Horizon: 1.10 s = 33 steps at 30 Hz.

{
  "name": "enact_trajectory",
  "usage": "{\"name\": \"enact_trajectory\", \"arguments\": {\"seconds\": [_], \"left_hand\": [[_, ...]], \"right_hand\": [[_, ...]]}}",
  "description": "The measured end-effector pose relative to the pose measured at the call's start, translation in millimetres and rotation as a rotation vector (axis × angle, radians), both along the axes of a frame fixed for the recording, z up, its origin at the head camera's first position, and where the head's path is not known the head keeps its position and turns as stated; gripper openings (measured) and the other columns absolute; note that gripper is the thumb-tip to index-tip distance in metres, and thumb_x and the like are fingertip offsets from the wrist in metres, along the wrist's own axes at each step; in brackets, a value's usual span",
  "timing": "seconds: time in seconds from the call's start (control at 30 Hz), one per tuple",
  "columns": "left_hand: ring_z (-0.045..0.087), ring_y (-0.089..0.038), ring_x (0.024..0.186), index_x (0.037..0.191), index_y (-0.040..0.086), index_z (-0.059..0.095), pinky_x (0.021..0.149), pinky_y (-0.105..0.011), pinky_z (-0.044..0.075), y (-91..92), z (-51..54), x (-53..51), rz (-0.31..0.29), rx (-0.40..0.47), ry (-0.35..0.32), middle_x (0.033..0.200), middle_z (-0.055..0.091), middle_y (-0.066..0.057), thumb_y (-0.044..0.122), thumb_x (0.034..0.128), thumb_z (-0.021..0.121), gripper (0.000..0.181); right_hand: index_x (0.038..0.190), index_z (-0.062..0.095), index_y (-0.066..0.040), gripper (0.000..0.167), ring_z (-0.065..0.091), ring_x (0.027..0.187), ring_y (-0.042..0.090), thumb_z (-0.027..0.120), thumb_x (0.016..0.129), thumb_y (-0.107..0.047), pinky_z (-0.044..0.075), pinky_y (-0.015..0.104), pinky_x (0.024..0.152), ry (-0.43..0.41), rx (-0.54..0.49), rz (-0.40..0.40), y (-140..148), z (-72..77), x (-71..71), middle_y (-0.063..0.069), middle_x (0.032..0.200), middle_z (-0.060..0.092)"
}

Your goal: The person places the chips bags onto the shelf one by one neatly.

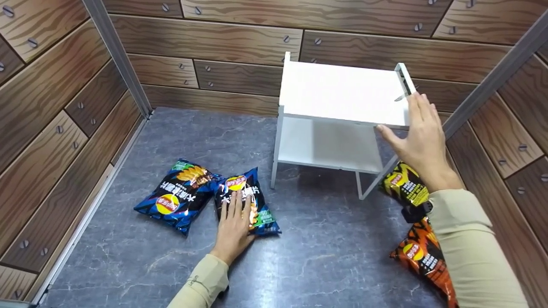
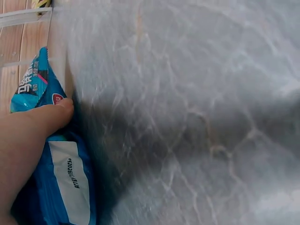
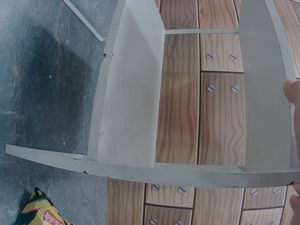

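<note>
Key relation: inner blue Lay's chip bag (image 1: pixel 263 217) sits directly under the left hand (image 1: pixel 234 220), on the grey marbled desk (image 1: pixel 107 256), left and near side of the white two-tier shelf (image 1: pixel 342 87). Its long axis runs away from the person, far end leaning left, so the left forearm, coming in from the lower left, crosses it at an angle. Left hand is the nearer one by a lot; the right is across at the shelf's far side.

Outer blue Lay's chip bag (image 1: pixel 177 196) lies just left of it, long axis slanting the other way. Far corners meet, near ends splay: an upside-down V as seen from the head.

Hands: left has fingers straight, laid across the bag's front, thumb against its side; not curled round it. Right hand (image 1: pixel 424 139) is at the shelf's right front corner, fingers extended along the side rail, thumb spread to the front edge. Looks like light contact, but the wrist view crops the fingers, so can't be sure how firm.

Yellow Lay's chip bag (image 1: pixel 400 184) is near the shelf's right front leg; orange Lay's chip bag (image 1: pixel 421 252) is closer in, partly behind the right sleeve (image 1: pixel 466 239).
</note>
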<state>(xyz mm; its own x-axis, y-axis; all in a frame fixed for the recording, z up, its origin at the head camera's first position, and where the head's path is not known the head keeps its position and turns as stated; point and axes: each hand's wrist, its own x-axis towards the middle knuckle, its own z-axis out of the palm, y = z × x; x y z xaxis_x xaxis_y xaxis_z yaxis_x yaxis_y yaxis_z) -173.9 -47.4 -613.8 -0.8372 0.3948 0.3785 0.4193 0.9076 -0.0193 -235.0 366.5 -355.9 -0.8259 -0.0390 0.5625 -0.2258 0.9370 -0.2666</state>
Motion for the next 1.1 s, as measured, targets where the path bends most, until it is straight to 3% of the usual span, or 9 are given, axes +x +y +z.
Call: {"name": "enact_trajectory", "arguments": {"seconds": [0.17, 0.33, 0.5, 0.63, 0.87, 1.1], "left_hand": [[0.031, -0.040, 0.147, 0.153, 0.000, 0.032, 0.119, -0.055, 0.030, -5.8, 1.0, -2.3, -0.048, 0.031, -0.014, 0.157, 0.032, -0.027, 0.043, 0.0630, 0.090, 0.115], [0.035, -0.040, 0.145, 0.151, -0.001, 0.035, 0.117, -0.056, 0.032, -13.0, 1.7, -4.5, -0.103, 0.054, 0.018, 0.156, 0.035, -0.026, 0.036, 0.0653, 0.090, 0.108], [0.038, -0.041, 0.143, 0.149, -0.002, 0.039, 0.115, -0.056, 0.034, -18.1, 3.7, -7.3, -0.161, 0.108, 0.040, 0.154, 0.038, -0.026, 0.022, 0.0704, 0.085, 0.094], [0.038, -0.041, 0.143, 0.149, -0.003, 0.039, 0.115, -0.056, 0.035, -20.9, 6.3, -8.5, -0.197, 0.133, 0.021, 0.154, 0.038, -0.027, 0.013, 0.0746, 0.080, 0.086], [0.040, -0.041, 0.141, 0.147, -0.003, 0.041, 0.114, -0.056, 0.036, -22.3, 12.7, -12.5, -0.218, 0.188, 0.038, 0.152, 0.041, -0.027, -0.001, 0.0825, 0.064, 0.068], [0.039, -0.042, 0.142, 0.147, -0.005, 0.040, 0.115, -0.057, 0.034, -23.6, 21.1, -12.0, -0.225, 0.227, 0.024, 0.153, 0.039, -0.027, -0.012, 0.0797, 0.054, 0.070]], "right_hand": [[0.150, 0.033, 0.007, 0.089, 0.024, 0.150, 0.041, 0.071, 0.087, -0.043, 0.009, 0.043, 0.127, -0.008, 0.009, -0.004, -0.3, 0.6, -0.1, 0.028, 0.157, 0.032], [0.149, 0.033, 0.007, 0.089, 0.024, 0.150, 0.041, 0.071, 0.087, -0.043, 0.009, 0.043, 0.127, -0.005, 0.009, -0.004, -1.6, 0.9, -0.5, 0.029, 0.156, 0.032], [0.149, 0.034, 0.008, 0.088, 0.025, 0.150, 0.041, 0.072, 0.086, -0.041, 0.010, 0.043, 0.127, 0.015, 0.002, -0.001, -1.0, -0.5, -0.6, 0.030, 0.155, 0.034], [0.148, 0.034, 0.009, 0.089, 0.025, 0.150, 0.040, 0.073, 0.086, -0.041, 0.010, 0.043, 0.127, 0.021, 0.004, -0.001, -0.1, -1.4, -1.4, 0.030, 0.155, 0.034], [0.149, 0.033, 0.008, 0.089, 0.024, 0.150, 0.041, 0.071, 0.087, -0.044, 0.009, 0.043, 0.127, 0.011, 0.009, -0.004, 0.1, -1.1, -0.5, 0.030, 0.155, 0.033], [0.150, 0.032, 0.007, 0.090, 0.024, 0.150, 0.041, 0.070, 0.088, -0.045, 0.008, 0.043, 0.127, -0.007, 0.005, -0.002, -0.5, -0.4, 0.2, 0.029, 0.156, 0.031]]}}
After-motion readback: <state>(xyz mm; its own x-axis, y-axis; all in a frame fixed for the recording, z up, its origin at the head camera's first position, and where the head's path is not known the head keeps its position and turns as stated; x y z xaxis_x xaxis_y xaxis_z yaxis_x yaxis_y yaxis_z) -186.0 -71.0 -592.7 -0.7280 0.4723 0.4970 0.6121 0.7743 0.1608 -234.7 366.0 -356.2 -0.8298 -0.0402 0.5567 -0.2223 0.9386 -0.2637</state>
